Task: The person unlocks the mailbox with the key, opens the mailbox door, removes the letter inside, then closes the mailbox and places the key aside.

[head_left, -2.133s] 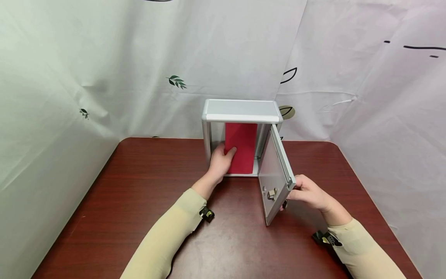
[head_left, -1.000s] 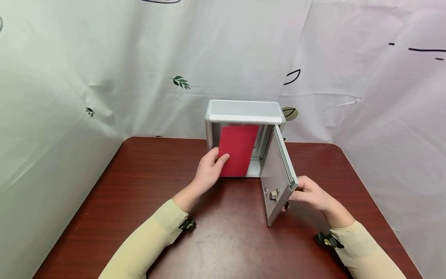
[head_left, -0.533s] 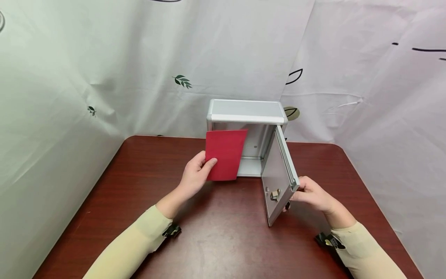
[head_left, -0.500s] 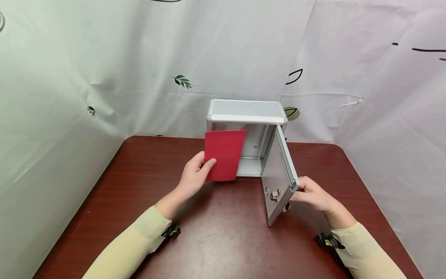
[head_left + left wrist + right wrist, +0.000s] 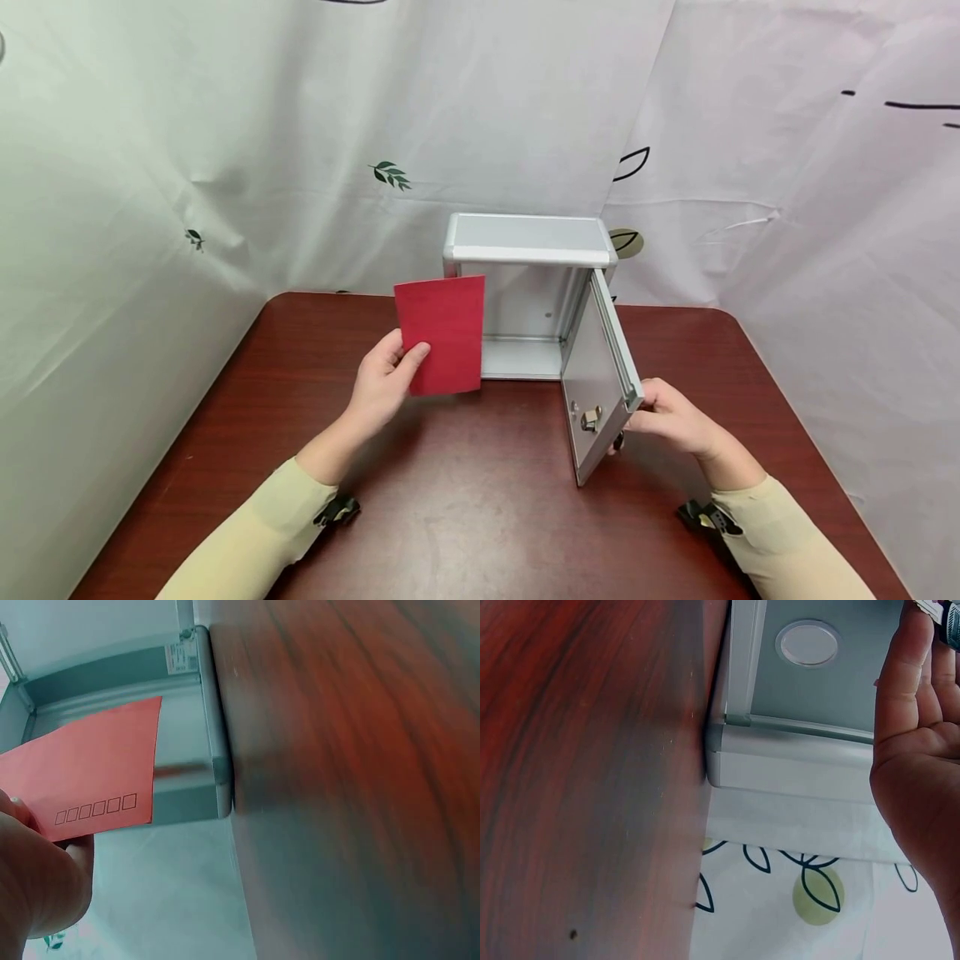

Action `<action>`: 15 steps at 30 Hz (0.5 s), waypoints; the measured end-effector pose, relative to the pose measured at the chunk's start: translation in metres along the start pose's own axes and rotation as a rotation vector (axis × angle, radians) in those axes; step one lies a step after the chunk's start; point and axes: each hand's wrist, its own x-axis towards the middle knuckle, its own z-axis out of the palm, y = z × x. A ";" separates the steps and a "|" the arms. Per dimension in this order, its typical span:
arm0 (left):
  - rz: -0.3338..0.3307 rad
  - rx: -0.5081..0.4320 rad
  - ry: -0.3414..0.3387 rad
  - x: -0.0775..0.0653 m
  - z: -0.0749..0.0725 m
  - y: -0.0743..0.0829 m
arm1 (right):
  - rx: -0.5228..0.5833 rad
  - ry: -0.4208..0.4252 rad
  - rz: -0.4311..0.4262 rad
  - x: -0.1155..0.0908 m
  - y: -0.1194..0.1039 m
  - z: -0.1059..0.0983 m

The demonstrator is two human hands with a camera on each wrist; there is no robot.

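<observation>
In the head view, my left hand (image 5: 382, 379) pinches a red envelope (image 5: 446, 333) upright by its left side, thumb on the near face. A row of small printed squares shows on the envelope (image 5: 94, 769) in the left wrist view. It overlaps the left part of a metal letter box (image 5: 531, 237), whose interior shows no other contents. The hinged door (image 5: 596, 367) stands ajar at the right, with a lock (image 5: 588, 418) on its inner side. My right hand (image 5: 671, 421) grips the door's free edge. A key (image 5: 930, 609) with a dark head shows at its fingertips.
The box stands near the back of a dark red wooden table (image 5: 480, 500). A white cloth backdrop (image 5: 487, 100) with leaf prints hangs behind and at both sides. A dark wrist camera (image 5: 337, 510) sits on the left cuff.
My left hand has drawn the red envelope out of the box, leftward and toward me, uncovering the box's inside. My right hand and the door have stayed in place.
</observation>
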 end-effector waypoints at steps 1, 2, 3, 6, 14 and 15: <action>-0.001 -0.001 0.008 0.000 -0.003 -0.001 | 0.001 0.001 0.001 0.000 0.000 0.000; -0.001 -0.007 0.017 -0.001 -0.006 -0.001 | 0.000 0.003 0.002 0.000 0.000 0.000; -0.002 -0.011 0.023 -0.001 -0.009 -0.002 | 0.000 0.003 0.002 0.000 0.000 0.000; -0.010 -0.028 0.049 -0.001 -0.017 -0.004 | 0.003 0.001 -0.002 -0.001 0.001 0.000; -0.052 -0.033 0.106 -0.004 -0.034 -0.007 | 0.003 -0.013 -0.026 0.000 0.004 -0.001; -0.055 -0.030 0.118 -0.004 -0.036 -0.008 | 0.004 -0.013 -0.025 0.000 0.004 -0.001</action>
